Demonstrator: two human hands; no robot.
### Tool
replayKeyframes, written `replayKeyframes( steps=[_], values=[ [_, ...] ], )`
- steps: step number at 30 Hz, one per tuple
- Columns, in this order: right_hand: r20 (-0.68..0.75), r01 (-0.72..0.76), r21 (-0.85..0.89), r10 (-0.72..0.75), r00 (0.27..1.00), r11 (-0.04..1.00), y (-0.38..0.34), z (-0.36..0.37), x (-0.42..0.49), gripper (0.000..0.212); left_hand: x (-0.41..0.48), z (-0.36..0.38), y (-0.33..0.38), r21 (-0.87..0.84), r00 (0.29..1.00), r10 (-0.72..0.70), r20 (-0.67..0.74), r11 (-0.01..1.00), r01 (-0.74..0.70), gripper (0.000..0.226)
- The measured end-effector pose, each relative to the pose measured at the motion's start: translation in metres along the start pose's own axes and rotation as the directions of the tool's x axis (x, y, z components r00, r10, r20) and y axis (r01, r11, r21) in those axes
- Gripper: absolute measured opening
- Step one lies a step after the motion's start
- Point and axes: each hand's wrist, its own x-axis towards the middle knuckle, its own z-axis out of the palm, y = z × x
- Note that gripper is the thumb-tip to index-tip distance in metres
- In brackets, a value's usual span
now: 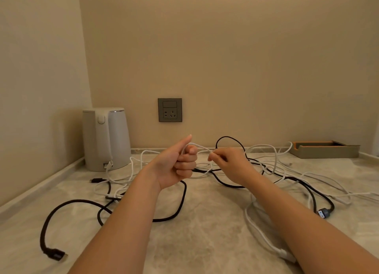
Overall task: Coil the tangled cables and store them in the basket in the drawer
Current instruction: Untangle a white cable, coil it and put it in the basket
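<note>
Both hands hover mid-frame: the left hand (pixel 178 163) is fisted round a white cable (pixel 202 147), thumb up, and the right hand (pixel 229 161) pinches the same cable just beside it. White and black cables (pixel 55 254) sprawl tangled across the counter (pixel 205 243). At left stands a kettle (pixel 106 138).

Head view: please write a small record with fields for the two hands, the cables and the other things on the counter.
left hand: holds white cable, fingers curled, thumb up
right hand: pinches the same white cable
black cable: loose on marble counter, tangled with white ones
kettle: back left corner
wall socket: nothing plugged in
shallow box: back right
</note>
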Motion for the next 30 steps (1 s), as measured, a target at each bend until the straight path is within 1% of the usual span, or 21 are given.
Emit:
replayKeyframes(
  steps=[3,5,7,8,9,10,11,13,14,15,17,19,20,22,24,25,27,28,30],
  values=[
    [0.092,0.025,-0.04,-0.021,0.996,0.999,-0.012,0.006,0.004,0.029,-0.001,-0.002,0.004,-0.111,0.999,0.041,0.028,0.993,-0.037,0.037],
    [0.231,0.078,-0.094,-0.054,0.971,0.993,-0.023,0.009,0.007,0.027,0.001,-0.003,0.007,-0.203,0.996,0.084,-0.01,0.976,-0.085,0.037],
    [0.434,0.142,-0.138,-0.069,0.899,0.98,-0.042,0.01,0.007,0.019,0.003,-0.006,0.008,-0.232,0.978,0.156,-0.138,0.955,-0.185,0.04],
    [0.519,0.178,-0.155,-0.073,0.852,0.972,-0.053,0.01,0.006,0.011,0.005,-0.008,0.009,-0.198,0.952,0.2,-0.231,0.949,-0.247,0.041],
    [0.571,0.22,-0.169,-0.087,0.816,0.961,-0.063,0.01,0.004,0.015,0.007,-0.011,0.009,-0.149,0.919,0.238,-0.315,0.944,-0.295,0.042],
    [0.599,0.261,-0.191,-0.098,0.795,0.946,-0.073,0.008,0.001,0.025,0.009,-0.013,0.009,-0.11,0.887,0.265,-0.377,0.939,-0.327,0.042],
    [0.608,0.291,-0.214,-0.105,0.787,0.933,-0.082,0.006,0.0,0.03,0.011,-0.015,0.009,-0.094,0.865,0.278,-0.418,0.934,-0.345,0.042],
    [0.594,0.336,-0.242,-0.135,0.793,0.91,-0.094,-0.004,-0.001,0.025,0.013,-0.017,0.01,-0.098,0.838,0.292,-0.46,0.922,-0.375,0.043],
    [0.584,0.336,-0.228,-0.148,0.798,0.914,-0.096,-0.009,-0.001,0.023,0.013,-0.019,0.01,-0.102,0.826,0.302,-0.476,0.914,-0.393,0.042],
    [0.573,0.315,-0.185,-0.159,0.804,0.931,-0.097,-0.015,0.0,0.022,0.012,-0.02,0.01,-0.102,0.813,0.312,-0.492,0.906,-0.41,0.042],
    [0.552,0.252,-0.041,-0.188,0.813,0.967,-0.094,-0.025,0.001,0.025,0.011,-0.024,0.01,-0.047,0.784,0.345,-0.516,0.903,-0.428,0.041],
    [0.547,0.209,0.072,-0.214,0.81,0.975,-0.094,-0.031,0.003,0.028,0.01,-0.026,0.009,0.058,0.772,0.379,-0.51,0.911,-0.409,0.039],
    [0.538,0.216,0.096,-0.233,0.81,0.972,-0.095,-0.032,0.005,0.028,0.01,-0.025,0.008,0.125,0.777,0.391,-0.493,0.916,-0.382,0.039],
    [0.465,0.275,0.104,-0.291,0.836,0.956,-0.098,-0.031,0.014,0.028,0.012,-0.02,0.006,0.295,0.81,0.394,-0.434,0.912,-0.285,0.04],
    [0.317,0.321,0.11,-0.34,0.886,0.94,-0.091,-0.025,0.027,0.027,0.015,-0.014,0.002,0.395,0.877,0.332,-0.348,0.9,-0.184,0.039],
    [0.223,0.322,0.12,-0.341,0.913,0.939,-0.084,-0.02,0.032,0.027,0.015,-0.012,0.001,0.39,0.913,0.27,-0.305,0.91,-0.138,0.037],
    [0.049,0.288,0.162,-0.299,0.953,0.944,-0.069,-0.01,0.036,0.025,0.014,-0.011,0.002,0.303,0.967,0.134,-0.215,0.951,-0.064,0.039],
    [-0.013,0.265,0.2,-0.268,0.963,0.943,-0.062,-0.005,0.035,0.023,0.014,-0.011,0.002,0.239,0.983,0.073,-0.166,0.971,-0.032,0.045],
    [-0.085,0.204,0.301,-0.187,0.979,0.931,-0.055,0.002,0.029,0.022,0.014,-0.011,0.002,0.118,0.997,-0.019,-0.081,0.993,0.029,0.063]
  ],
)
